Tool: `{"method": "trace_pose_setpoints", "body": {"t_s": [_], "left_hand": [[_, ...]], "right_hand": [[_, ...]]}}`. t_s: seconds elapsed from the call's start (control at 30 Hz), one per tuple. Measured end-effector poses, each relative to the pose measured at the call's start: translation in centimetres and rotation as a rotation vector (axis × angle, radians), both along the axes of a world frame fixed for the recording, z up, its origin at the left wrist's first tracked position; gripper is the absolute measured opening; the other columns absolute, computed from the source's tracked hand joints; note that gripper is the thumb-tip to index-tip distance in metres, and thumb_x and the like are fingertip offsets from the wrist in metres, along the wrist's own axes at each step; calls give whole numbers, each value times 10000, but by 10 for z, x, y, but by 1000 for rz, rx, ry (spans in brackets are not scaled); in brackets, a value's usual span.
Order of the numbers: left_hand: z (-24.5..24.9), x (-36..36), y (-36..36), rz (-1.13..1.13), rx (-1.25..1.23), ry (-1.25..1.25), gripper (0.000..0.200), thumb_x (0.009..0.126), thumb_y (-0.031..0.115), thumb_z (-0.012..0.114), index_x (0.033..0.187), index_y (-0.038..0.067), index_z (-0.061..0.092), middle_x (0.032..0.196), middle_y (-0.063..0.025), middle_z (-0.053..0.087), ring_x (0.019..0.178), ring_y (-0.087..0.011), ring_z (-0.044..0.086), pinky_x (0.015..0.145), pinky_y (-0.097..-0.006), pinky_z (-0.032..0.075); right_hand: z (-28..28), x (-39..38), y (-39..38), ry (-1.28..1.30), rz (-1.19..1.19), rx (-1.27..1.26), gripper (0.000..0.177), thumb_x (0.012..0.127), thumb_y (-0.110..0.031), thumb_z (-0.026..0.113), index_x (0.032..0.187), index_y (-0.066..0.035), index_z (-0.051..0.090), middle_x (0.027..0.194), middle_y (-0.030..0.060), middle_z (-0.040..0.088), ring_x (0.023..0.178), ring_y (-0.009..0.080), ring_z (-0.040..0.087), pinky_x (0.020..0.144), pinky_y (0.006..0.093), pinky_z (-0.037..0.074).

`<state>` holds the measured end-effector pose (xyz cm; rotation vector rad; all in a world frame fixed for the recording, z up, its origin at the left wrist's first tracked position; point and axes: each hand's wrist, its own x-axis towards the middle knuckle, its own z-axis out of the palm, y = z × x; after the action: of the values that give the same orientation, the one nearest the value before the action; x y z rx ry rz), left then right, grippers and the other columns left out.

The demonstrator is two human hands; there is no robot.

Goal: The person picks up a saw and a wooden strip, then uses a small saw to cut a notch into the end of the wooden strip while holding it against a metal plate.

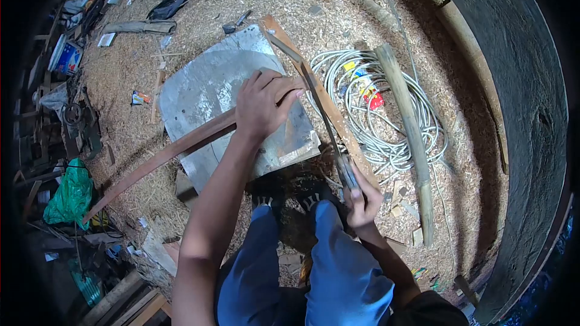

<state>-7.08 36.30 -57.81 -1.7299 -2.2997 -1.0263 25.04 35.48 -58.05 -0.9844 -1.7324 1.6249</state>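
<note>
My left hand (261, 106) is closed around a long, slightly curved wooden strip (196, 139), pressing it down on a stool-like block with a worn metal top (202, 84). The strip's near end sticks out past my fingers at the right edge of the top. My right hand (364, 200) grips the handle of a handsaw (323, 115), whose narrow dark blade is seen nearly edge-on. That blade runs up and away, right at the strip's end. Under and beside it lies a flat reddish board (341, 124).
A coil of pale cable (386, 139) lies on the shavings to the right, with a round pole (405, 115) across it. A hammer-like tool (237, 22) rests beyond the metal top. Left are a green bag (70, 193) and piled scrap. A large dark timber (513, 54) curves along the right.
</note>
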Motion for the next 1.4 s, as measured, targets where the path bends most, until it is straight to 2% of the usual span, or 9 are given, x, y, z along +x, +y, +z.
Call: {"method": "trace_pose_setpoints", "body": {"t_s": [0.07,0.2,0.23,0.27,0.33,1.07,1.13,1.33,1.4], "left_hand": [[3,0,2,5,7,1,214,821,269,846,987,140,806,913,-29,698,876,-266,658,780,-392,531],[5,3,0,-16,-16,-11,212,821,261,848,976,124,800,930,-30,704,872,-267,662,782,-393,533],[4,4,0,-21,-16,-9,212,821,261,848,976,124,800,930,-30,704,872,-267,662,782,-393,533],[3,4,0,-13,-21,-8,205,825,257,845,977,126,801,931,-30,703,873,-266,660,783,-393,531],[5,2,-1,3,-21,1,197,829,253,842,978,129,802,933,-29,702,874,-264,658,783,-393,530],[5,3,0,16,1,-18,188,821,255,846,974,152,812,913,-28,698,870,-262,655,762,-391,531],[6,6,-2,19,-1,-46,188,819,253,848,975,154,812,905,-27,694,868,-261,654,760,-390,530],[0,1,-3,31,-62,-24,186,858,349,810,983,212,815,946,9,686,941,-244,636,822,-408,513],[1,2,-2,37,-49,-51,182,862,351,804,993,226,817,943,9,685,935,-248,635,825,-401,512]], "right_hand": [[-9,14,-14,98,-27,61,564,1053,-267,532,1452,132,540,602,-1,517,500,48,400,485,245,308],[-5,-16,8,39,-15,86,583,1039,-293,544,1445,126,554,601,-3,514,497,48,403,479,246,304],[-2,-13,14,-48,27,-15,523,1009,-195,511,1448,80,584,975,133,758,628,79,514,619,253,454],[-1,-12,14,-44,23,-15,523,1009,-195,511,1448,80,584,975,133,758,628,79,514,619,253,454],[1,-10,9,17,6,132,595,1043,-325,520,1437,118,569,646,21,574,495,47,416,470,247,305],[8,-5,-3,90,-39,87,590,1061,-323,528,1448,121,553,598,-2,515,495,56,421,468,249,309],[9,3,-6,44,-42,43,533,1038,-234,521,1455,96,565,819,47,667,659,82,505,636,261,449],[4,-12,4,22,0,-10,532,1040,-244,532,1458,83,572,762,8,620,638,52,471,587,229,391],[7,1,-10,91,-53,8,578,1051,-283,514,1462,122,536,611,8,518,492,56,398,481,252,322]]}}
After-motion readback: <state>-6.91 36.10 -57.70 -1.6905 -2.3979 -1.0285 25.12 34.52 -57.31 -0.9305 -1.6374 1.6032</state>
